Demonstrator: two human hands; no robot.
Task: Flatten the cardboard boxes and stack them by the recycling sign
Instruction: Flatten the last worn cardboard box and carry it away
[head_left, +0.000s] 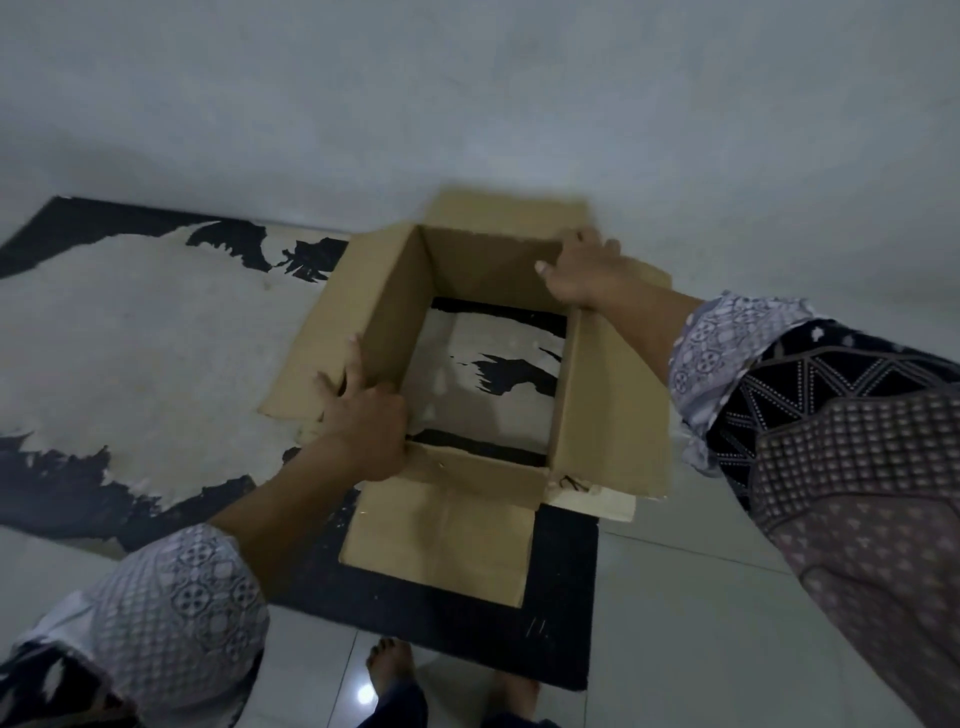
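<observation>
- Over the rug (130, 338), close to a bare wall (467, 78), the box (395, 312) stands as an open tube. Its bottom is open too, since the rug's pattern shows straight through it.
- Its four top flaps splay outward, and the near one hangs down toward the person's foot (387, 670). Whether the box rests on the rug or is held just clear of it, I cannot tell.
- The left hand (363, 421) clasps the near-left corner, with its fingers curled over the rim of the left wall.
- The right hand (582, 270) holds the far-right corner, thumb on the inner face of the far wall and fingers wrapped over the outside.
- Done so far, as I judge it: both ends are opened out, so nothing locks the walls.
- Not yet done: the walls are still square to one another, so the box is not flat. The hands sit on opposite corners (a fair hold for skewing the tube shut), and that looks like the step in hand.
- Left after that: pressing it flat and carrying it to the sign. No sign, stack or other box is in view, so how many remain cannot be told.
</observation>
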